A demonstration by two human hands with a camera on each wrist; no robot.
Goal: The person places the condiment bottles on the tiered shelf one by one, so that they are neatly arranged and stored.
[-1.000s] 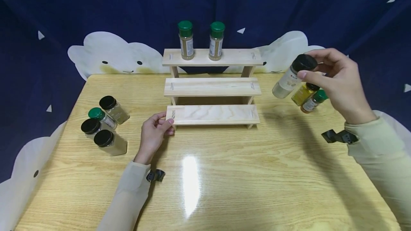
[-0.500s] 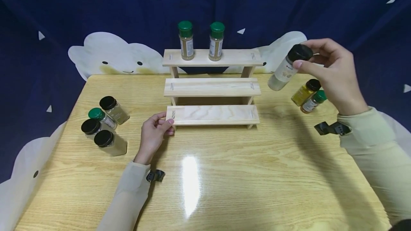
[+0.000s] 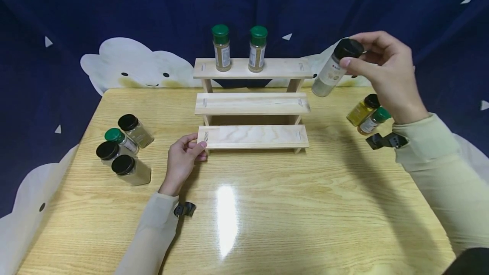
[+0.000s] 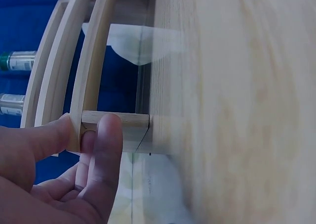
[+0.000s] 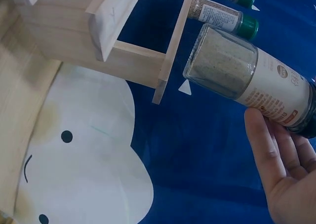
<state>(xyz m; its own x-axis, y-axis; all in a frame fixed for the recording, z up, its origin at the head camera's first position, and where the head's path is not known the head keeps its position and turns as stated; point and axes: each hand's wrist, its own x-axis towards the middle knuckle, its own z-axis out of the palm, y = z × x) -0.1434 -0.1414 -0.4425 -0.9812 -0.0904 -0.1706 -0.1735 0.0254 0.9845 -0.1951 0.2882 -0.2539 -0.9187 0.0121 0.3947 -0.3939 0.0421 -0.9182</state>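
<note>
My right hand (image 3: pixel 389 73) grips a spice jar (image 3: pixel 330 73) by its black cap and holds it tilted in the air, right of the wooden three-tier rack (image 3: pixel 252 105). In the right wrist view the jar (image 5: pixel 222 63) shows greyish powder through clear glass and a pale label. With thumb and fingers, my left hand (image 3: pixel 182 160) pinches the left end of the rack's lowest shelf; the left wrist view shows the thumb (image 4: pixel 52 137) on the board's edge. Two green-capped spice jars (image 3: pixel 222 50) stand on the top shelf.
At the table's left, several jars stand grouped, among them a green-capped jar (image 3: pixel 121 139) and a black-capped jar (image 3: pixel 131 169). On the right stand a yellow jar (image 3: pixel 361 111) and another green-capped jar (image 3: pixel 372 122). A dark blue curtain (image 3: pixel 153 7) hangs behind.
My right hand has lifted the black-capped jar up and leftward, closer to the rack's top shelf. My left hand has stayed on the lowest shelf.
</note>
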